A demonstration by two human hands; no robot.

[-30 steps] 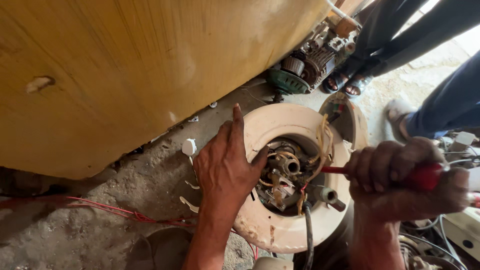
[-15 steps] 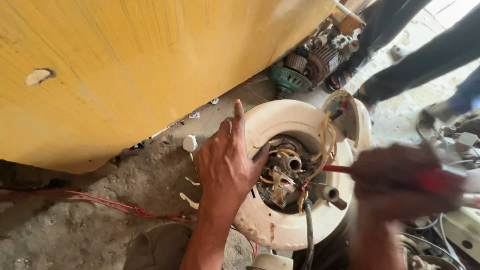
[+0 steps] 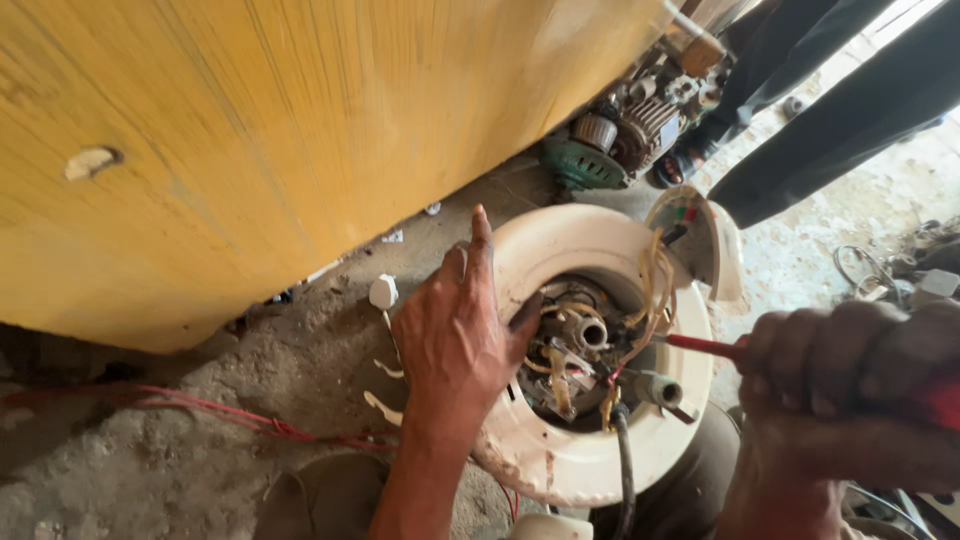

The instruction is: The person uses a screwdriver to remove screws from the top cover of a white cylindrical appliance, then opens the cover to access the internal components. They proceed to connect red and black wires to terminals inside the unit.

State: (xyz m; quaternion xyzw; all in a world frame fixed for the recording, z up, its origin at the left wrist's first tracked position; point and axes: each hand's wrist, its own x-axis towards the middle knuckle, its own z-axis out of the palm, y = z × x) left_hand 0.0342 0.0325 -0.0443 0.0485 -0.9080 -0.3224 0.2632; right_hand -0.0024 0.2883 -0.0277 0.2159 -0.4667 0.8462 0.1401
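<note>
A dusty floor (image 3: 150,470) is seen below a yellow tank (image 3: 300,130); the round cream housing (image 3: 580,470) is steadied by the spread left hand (image 3: 455,340); beside it, a red screwdriver (image 3: 700,346) is gripped by the right hand (image 3: 850,390).

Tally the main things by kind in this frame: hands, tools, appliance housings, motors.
Hands: 2, left hand on the housing, right hand gripping the tool
Red-shafted screwdriver: 1
Round cream housing: 1
Green-based motor: 1
Total: 5
</note>
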